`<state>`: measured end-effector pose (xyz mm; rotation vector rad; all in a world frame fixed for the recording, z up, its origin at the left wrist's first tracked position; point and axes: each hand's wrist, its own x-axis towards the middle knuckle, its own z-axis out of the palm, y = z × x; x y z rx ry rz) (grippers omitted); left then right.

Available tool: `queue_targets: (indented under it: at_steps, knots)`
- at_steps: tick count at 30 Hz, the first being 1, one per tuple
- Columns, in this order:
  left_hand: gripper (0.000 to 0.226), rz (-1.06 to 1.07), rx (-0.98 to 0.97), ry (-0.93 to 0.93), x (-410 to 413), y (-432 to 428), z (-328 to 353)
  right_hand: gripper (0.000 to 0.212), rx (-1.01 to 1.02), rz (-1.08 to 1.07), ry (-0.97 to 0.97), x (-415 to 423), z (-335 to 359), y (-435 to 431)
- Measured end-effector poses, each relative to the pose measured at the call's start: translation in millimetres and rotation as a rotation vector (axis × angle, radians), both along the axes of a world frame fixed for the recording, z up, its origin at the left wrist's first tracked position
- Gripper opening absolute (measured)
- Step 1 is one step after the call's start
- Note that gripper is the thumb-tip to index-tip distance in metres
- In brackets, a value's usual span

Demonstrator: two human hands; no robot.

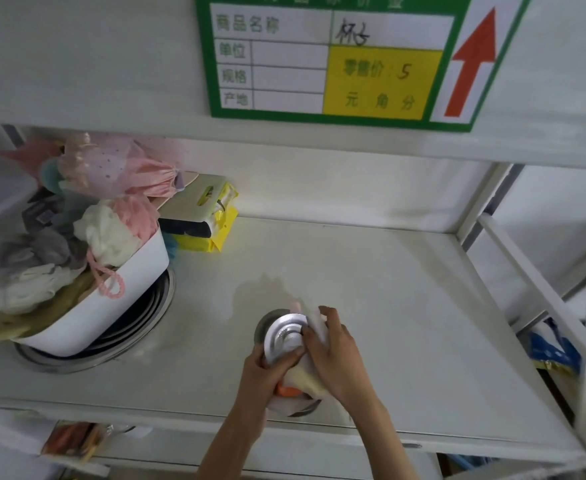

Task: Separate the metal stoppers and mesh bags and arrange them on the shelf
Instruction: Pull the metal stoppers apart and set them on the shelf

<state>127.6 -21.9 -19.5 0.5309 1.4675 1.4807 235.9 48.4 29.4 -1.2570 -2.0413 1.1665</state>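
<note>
White shelving fills the frame; the shelf [371, 289] board runs from the left edge to the right upright, under an upper board that carries a green price label [347, 60] with a red arrow at upper centre.

Lower centre of the frame:
- The left hand [267, 372] is closed around the lower edge of a round metal stopper [286, 337], thumb lying across its face beside the centre knob.
- The right hand [333, 358] is closed on a pale mesh bag [305, 379] bunched against the right side of the stopper; its fingers reach the centre knob.
- An orange patch shows beneath the bag, between the two wrists. What it is cannot be told.
- A second metal disc [262, 327] lies flat on the shelf, just behind and to the left of the held stopper, partly hidden by it.

Left of the frame:
- A white bin [111, 303] sits tilted on a stack of metal rings [139, 327] resting on the shelf.
- The bin is heaped with mesh bags [104, 209] in pink, white, grey and pale yellow; a pink cord loop hangs over its rim.
- Yellow packets [215, 223] are stacked just behind the bin, against the back panel.

Right of the frame: a blue and white package [554, 351] shows through the side frame, below shelf level.
</note>
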Motion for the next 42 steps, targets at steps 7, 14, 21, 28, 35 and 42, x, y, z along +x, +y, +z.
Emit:
queue_targets:
  at_steps: [7, 14, 21, 28, 35, 42]
  knots:
    - [0.031, -0.009, -0.007, 0.034, 7, 3, -3, 0.041, 0.167, 0.206, -0.058, 13, -7, 9]
    - [0.029, -0.044, -0.036, 0.053, 11, 4, -3, 0.011, 0.329, 0.274, -0.246, 5, -3, 23]
    - [0.055, -0.046, -0.019, -0.01, 11, 9, 3, 0.007, 0.256, 0.097, -0.067, -3, -2, 21]
    - [0.028, 0.012, 0.012, -0.007, 16, 10, 15, 0.011, 0.074, -0.204, 0.196, -13, -7, 14]
    - [0.026, 0.099, -0.074, -0.029, 11, 11, 8, 0.007, -0.086, -0.4, 0.418, -16, -11, 8]
    - [0.028, 0.118, -0.018, -0.029, 13, 11, 5, 0.009, -0.369, -0.439, 0.611, -20, -5, 22]
